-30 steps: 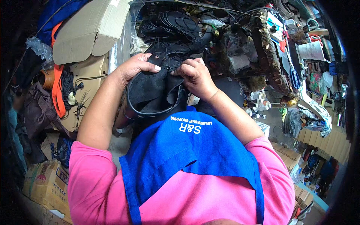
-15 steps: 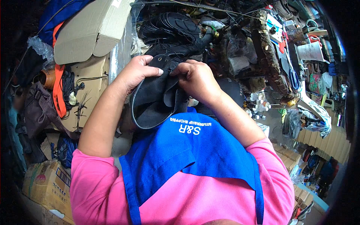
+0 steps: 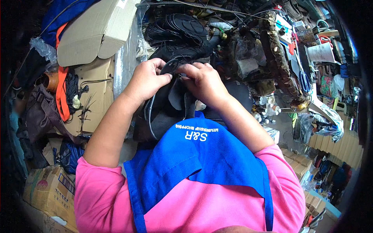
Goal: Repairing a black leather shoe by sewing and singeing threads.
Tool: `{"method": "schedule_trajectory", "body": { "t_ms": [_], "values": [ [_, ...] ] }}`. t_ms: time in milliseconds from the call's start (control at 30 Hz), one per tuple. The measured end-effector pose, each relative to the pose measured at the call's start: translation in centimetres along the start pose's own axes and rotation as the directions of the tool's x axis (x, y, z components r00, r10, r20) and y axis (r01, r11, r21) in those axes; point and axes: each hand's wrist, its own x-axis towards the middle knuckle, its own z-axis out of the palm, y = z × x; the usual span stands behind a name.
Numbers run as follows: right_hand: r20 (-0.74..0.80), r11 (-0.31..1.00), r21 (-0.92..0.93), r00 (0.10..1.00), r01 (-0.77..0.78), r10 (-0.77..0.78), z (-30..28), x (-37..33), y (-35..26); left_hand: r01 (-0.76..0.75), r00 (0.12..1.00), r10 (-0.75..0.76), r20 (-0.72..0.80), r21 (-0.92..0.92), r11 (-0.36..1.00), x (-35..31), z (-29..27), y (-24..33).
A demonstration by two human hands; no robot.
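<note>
A black piece that looks like a shoe upper (image 3: 176, 98), with a pale-edged rim, hangs above my lap at the middle of the view. My left hand (image 3: 147, 79) pinches its far left edge between thumb and fingers. My right hand (image 3: 206, 83) is closed at the far right part of the same piece, its thumb and forefinger together near the top. Whether a lace or other small thing sits in those right fingertips cannot be made out. The two hands are close together, with the folded flaps hanging between them toward my blue apron (image 3: 167, 155).
Beyond my hands lies a pile of black sole-like pieces (image 3: 180, 29). To the left are a cardboard box (image 3: 93, 33), an orange strap (image 3: 61, 93) and a dark bag (image 3: 40, 112). At right, a worn bench edge (image 3: 278, 58) holds scissors (image 3: 303, 77); small bottles (image 3: 268, 106) stand below.
The upper has tilted and folded, its far eyelet tab turning edge-on. My left hand has shifted slightly right and rolled over with it; my right hand has stayed nearly in place.
</note>
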Motion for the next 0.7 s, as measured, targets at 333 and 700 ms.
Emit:
{"method": "schedule_trajectory", "body": {
  "t_ms": [333, 700],
  "values": [
    [0.035, 0.993, 0.117, 0.999, 0.022, -0.027, 0.3, -0.9, 2.6, 0.277, 0.951, -0.163, 0.262, -0.491, 0.826, 1.9, -1.1, -1.8],
    [0.093, 0.959, 0.283, 0.994, 0.020, -0.049, -0.2, -0.1, 3.3, 0.358, 0.919, -0.183, 0.350, -0.542, 0.760, 2.8, -1.6, -2.7]
  ]
}}
